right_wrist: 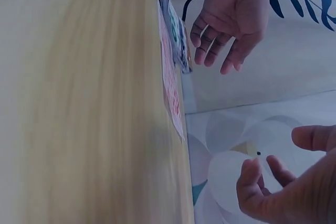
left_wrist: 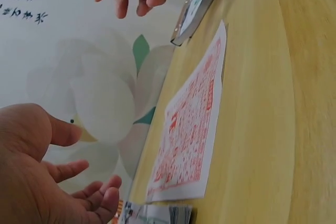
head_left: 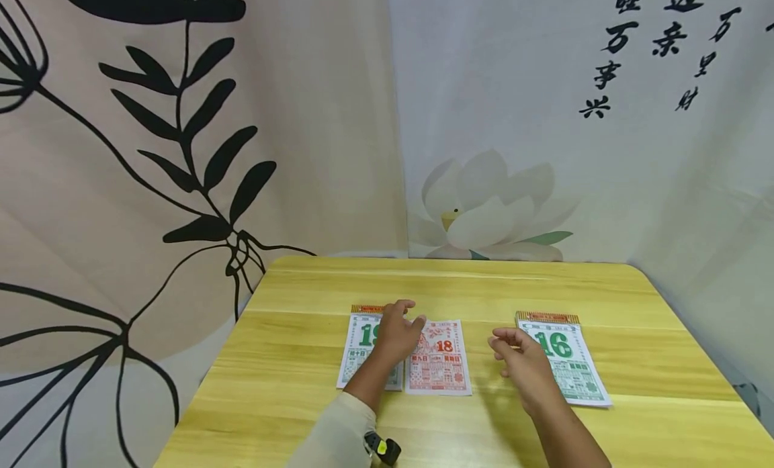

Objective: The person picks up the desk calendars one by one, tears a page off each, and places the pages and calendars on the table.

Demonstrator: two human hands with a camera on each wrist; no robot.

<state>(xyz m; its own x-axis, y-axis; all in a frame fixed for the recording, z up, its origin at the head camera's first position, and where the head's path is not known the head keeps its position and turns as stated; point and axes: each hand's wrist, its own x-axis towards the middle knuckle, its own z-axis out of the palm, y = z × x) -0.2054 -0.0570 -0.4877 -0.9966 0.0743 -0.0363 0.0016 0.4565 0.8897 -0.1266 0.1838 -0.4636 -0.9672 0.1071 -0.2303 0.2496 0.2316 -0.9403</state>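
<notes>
My left hand [head_left: 399,335] hovers over the right side of a tear-off calendar [head_left: 357,364] with green print, hiding part of its number. Its fingers are relaxed with nothing between them. Beside that calendar lies a loose calendar sheet [head_left: 446,372] printed in red with 18; the left thumb overlaps its top corner in the head view. In the left wrist view the red sheet [left_wrist: 184,129] lies flat. My right hand [head_left: 527,366] hangs loosely curled and holds nothing, just left of a second tear-off calendar [head_left: 583,377] showing a green 16. Both hands [right_wrist: 294,182] appear raised above the tabletop.
The yellow wood-grain table [head_left: 290,414] ends at a rounded far edge. Behind it hang a curtain [head_left: 326,119] with black plant shapes and a pale cloth [head_left: 484,72] with a lotus and dark writing. A dark strap device [head_left: 382,448] sits on the left wrist.
</notes>
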